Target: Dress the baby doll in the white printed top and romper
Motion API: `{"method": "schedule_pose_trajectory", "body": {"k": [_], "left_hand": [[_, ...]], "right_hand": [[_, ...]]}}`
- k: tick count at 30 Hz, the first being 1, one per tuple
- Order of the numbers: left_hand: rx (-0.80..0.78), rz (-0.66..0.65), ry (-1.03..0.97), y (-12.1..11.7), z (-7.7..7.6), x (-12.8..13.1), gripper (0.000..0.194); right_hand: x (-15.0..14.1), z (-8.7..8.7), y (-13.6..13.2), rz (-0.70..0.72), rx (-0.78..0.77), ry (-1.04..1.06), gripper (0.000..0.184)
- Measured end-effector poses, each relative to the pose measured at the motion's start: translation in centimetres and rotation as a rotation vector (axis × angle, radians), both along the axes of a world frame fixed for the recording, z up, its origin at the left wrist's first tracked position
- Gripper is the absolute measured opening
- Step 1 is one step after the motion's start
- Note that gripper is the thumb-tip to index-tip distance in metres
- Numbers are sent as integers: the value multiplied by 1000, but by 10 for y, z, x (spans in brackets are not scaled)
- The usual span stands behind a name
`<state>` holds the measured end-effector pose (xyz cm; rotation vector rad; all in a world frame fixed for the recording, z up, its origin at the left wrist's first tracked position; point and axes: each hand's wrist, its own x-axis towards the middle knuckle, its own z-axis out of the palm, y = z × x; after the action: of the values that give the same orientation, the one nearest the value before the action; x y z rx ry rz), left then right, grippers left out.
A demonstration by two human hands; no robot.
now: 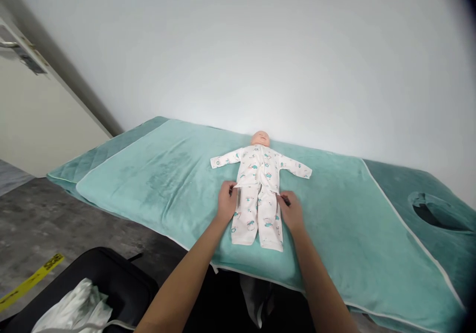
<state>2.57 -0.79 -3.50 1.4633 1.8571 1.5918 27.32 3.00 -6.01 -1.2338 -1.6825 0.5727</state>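
Observation:
A baby doll (261, 138) lies on its back on a teal-covered bed, head toward the wall. It is dressed in a white printed baby shirt (256, 166) with both sleeves stretched out sideways, and matching baby pants (247, 219). At the shirt's lower left corner, my left hand (226, 203) is closed, thumb and fingers pinching the hem. My right hand (291, 210) pinches the hem at the opposite corner, beside the pants' waist. The shirt's lower edge overlaps the top of the pants. No feet show beyond the pant legs.
The teal bed cover (334, 224) spreads to both sides, with a face hole (439, 211) at the right end. A white wall (260, 55) stands behind. At lower left, a black chair (122, 278) bears crumpled white cloth (80, 305). A door (40, 109) is at far left.

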Motion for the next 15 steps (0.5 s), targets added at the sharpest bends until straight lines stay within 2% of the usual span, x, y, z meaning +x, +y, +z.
{"method": "schedule_pose_trajectory", "body": {"k": [2,4,7,9,11,13,15], "left_hand": [[-13,-15,-19,-6,4,-5,10],[-51,-84,15,-7,6,-14,10],[-63,-136,85,1,9,-36,12],[-60,-52,110,15,12,-55,13],[-103,91,132,33,14,-73,15],[-202,218,158,52,15,-89,22],[-326,295,183,70,15,-100,30]], "right_hand": [[5,1,-2,30,-19,21,22],[10,2,-2,108,-31,-24,23],[24,-1,10,165,-50,-108,25],[39,-5,28,44,-68,-119,30],[56,-6,52,-166,-95,-116,40],[71,-5,79,-363,-137,-104,51],[81,-1,104,-499,-198,-102,57]]}}
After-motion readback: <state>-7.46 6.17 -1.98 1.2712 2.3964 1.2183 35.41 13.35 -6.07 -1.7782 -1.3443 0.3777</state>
